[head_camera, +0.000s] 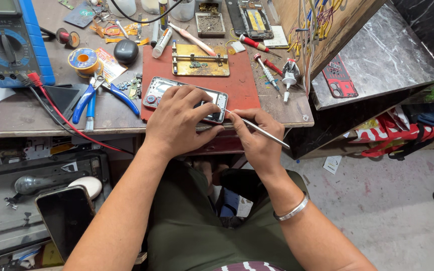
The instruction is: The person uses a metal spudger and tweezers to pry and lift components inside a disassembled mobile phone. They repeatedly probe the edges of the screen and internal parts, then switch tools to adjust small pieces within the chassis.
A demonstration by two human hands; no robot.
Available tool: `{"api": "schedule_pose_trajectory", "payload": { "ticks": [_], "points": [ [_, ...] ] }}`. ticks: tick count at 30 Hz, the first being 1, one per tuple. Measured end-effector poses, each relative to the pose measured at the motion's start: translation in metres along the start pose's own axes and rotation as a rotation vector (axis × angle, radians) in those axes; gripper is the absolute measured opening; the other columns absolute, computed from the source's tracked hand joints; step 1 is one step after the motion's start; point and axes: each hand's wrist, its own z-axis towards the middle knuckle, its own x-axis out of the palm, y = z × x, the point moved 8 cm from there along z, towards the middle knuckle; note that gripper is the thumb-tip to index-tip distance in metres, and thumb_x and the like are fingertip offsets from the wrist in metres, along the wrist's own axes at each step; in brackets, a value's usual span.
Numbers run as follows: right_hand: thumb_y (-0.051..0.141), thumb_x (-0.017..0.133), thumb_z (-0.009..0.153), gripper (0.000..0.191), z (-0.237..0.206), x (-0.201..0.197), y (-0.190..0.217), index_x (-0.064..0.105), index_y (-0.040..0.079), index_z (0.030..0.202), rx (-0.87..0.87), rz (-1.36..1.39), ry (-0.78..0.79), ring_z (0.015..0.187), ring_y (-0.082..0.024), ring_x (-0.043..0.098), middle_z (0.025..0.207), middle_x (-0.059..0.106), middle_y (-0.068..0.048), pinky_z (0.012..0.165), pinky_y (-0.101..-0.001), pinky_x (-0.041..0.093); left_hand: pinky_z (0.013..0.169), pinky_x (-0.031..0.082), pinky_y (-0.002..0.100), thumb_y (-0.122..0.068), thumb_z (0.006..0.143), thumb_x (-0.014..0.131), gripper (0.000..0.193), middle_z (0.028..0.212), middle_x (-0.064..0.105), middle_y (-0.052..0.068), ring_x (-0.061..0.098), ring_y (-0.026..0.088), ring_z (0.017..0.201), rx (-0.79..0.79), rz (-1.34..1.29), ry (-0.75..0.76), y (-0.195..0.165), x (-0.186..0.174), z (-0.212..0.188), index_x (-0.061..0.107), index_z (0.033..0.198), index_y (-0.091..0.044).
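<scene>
An opened phone lies back-up on a red mat at the bench's front edge. My left hand rests over the phone and pins it down, fingers spread across its body. My right hand grips thin metal tweezers, whose tip touches the phone's right end near my left fingertips. A silver bangle sits on my right wrist.
Blue-handled pliers lie left of the mat, a blue multimeter with a red lead at far left, a solder spool, a brass clamp jig, screwdrivers, a red phone case. A dark phone lies on the lower shelf.
</scene>
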Motion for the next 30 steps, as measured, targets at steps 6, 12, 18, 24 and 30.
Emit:
{"api": "schedule_pose_trajectory", "payload": {
  "ticks": [6,12,18,24,30],
  "points": [
    [0.016,0.08,0.093,0.018,0.001,-0.004,0.002,0.077,0.0,0.1,0.008,-0.029,0.018,0.072,-0.006,0.07,0.082,0.078,-0.006,0.064,-0.0225,0.054,0.099,0.043,0.044,-0.042,0.08,0.083,0.036,0.11,0.066,0.003,0.06,0.027,0.112,-0.003,0.004,-0.001,-0.001,0.0,-0.001,0.073,0.104,-0.018],
    [0.016,0.08,0.092,0.018,0.003,0.0,0.003,0.077,0.0,0.1,0.028,-0.011,0.064,0.072,-0.007,0.071,0.083,0.078,-0.007,0.064,-0.0229,0.055,0.1,0.043,0.043,-0.042,0.08,0.083,0.036,0.111,0.066,0.002,0.06,0.026,0.113,0.002,-0.002,-0.002,0.0,-0.001,-0.002,0.073,0.105,-0.018],
    [0.017,0.08,0.093,0.019,0.01,0.003,0.001,0.077,-0.001,0.1,0.029,-0.024,0.087,0.073,-0.007,0.071,0.083,0.079,-0.008,0.065,-0.0239,0.055,0.099,0.043,0.043,-0.041,0.08,0.083,0.036,0.11,0.066,0.003,0.06,0.027,0.112,-0.002,0.002,0.005,0.001,0.0,-0.001,0.073,0.105,-0.018],
    [0.016,0.079,0.094,0.019,0.004,0.0,-0.011,0.076,-0.002,0.102,0.083,0.109,0.061,0.076,-0.006,0.068,0.086,0.077,-0.005,0.068,-0.0223,0.054,0.099,0.044,0.043,-0.041,0.08,0.083,0.036,0.11,0.066,0.003,0.06,0.027,0.111,-0.006,-0.006,0.003,0.001,0.0,-0.001,0.073,0.105,-0.018],
    [0.013,0.08,0.096,0.017,0.017,-0.048,-0.041,0.074,-0.002,0.101,0.079,0.147,-0.091,0.079,-0.005,0.061,0.09,0.073,-0.002,0.071,-0.0211,0.05,0.096,0.046,0.043,-0.039,0.078,0.084,0.034,0.109,0.067,0.003,0.06,0.028,0.109,-0.023,-0.003,-0.014,0.0,0.0,0.003,0.073,0.102,-0.016]
  ]
}}
